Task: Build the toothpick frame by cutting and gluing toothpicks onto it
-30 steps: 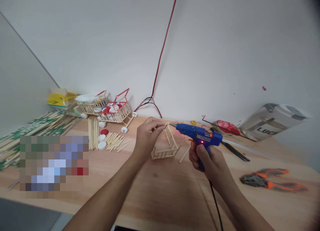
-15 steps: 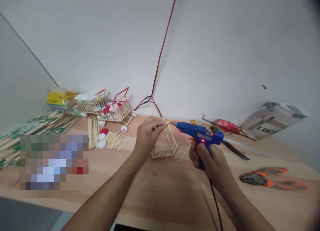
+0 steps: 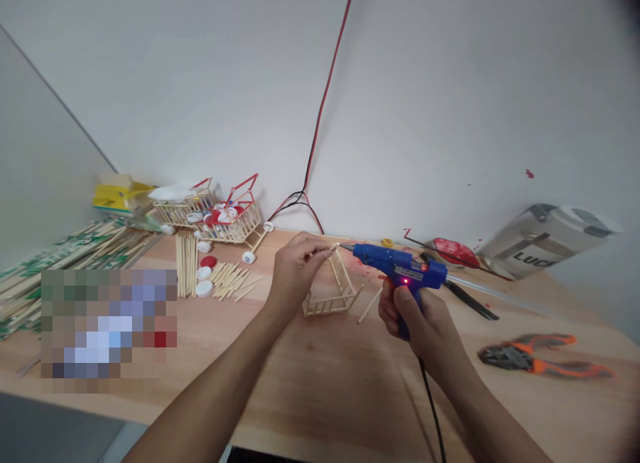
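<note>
While the left hand [image 3: 296, 266] pinches the far upper end of a small open frame of pale wooden sticks [image 3: 327, 311], the right hand [image 3: 423, 313] is wrapped around the handle of a blue plastic glue gun [image 3: 387, 261] with an orange trigger. The two hands are apart, facing each other across the frame, an arrangement that probably keeps the joint steady and the left fingers beside the hot metal nozzle rather than under it. The nozzle points at the pinched corner; whether it touches is too small to tell. The frame sits on the light wood-grain counter [image 3: 320, 376] between the hands, its slatted near side low, likely braced by the surface so a light pinch is enough.

The gun is held level, its clear glue stick [image 3: 475, 287] jutting out behind and its black cable [image 3: 430, 396] hanging below the grip, seemingly clear of the work. One loose pale stick [image 3: 369, 307] lies just beside the frame. Short cut wooden sticks [image 3: 231, 281] lie in a heap to the left, presumably within easy reach, while orange-and-black metal pliers [image 3: 507, 356] rest out to the right, away from both hands.
</note>
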Available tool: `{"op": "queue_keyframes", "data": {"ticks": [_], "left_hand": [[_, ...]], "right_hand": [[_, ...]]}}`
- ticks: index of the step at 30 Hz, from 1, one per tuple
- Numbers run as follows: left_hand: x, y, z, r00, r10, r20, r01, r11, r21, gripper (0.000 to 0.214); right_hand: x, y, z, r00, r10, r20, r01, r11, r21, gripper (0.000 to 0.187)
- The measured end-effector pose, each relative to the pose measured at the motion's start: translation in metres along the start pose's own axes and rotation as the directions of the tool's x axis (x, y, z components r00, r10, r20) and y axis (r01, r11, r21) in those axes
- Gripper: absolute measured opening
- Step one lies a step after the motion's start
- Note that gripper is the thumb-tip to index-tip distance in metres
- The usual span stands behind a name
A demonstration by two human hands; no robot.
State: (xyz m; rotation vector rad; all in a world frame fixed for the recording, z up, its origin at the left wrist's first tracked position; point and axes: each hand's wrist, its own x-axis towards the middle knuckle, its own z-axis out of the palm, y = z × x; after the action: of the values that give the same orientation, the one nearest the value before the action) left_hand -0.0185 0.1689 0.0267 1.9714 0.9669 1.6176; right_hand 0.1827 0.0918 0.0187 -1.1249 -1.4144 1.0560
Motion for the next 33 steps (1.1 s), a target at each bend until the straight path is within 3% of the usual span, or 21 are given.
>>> {"op": "queue_keyframes", "data": {"ticks": [12, 33], "left_hand": [[0.0006, 0.0027, 0.0003, 1.000, -0.022, 0.003, 0.022, 1.000, 0.017, 0.010], [0.0007, 0.0023, 0.0008, 0.998, -0.002, 0.055, 0.004, 1.000, -0.031, 0.013]], "right_hand": [[0.0000, 0.0003, -0.0008, 1.000, -0.002, 0.008, 0.002, 0.999, -0.037, 0.045], [-0.0006, -0.0075, 0.0027, 1.000, -0.002, 0.001, 0.002, 0.995, 0.098, 0.041]]}}
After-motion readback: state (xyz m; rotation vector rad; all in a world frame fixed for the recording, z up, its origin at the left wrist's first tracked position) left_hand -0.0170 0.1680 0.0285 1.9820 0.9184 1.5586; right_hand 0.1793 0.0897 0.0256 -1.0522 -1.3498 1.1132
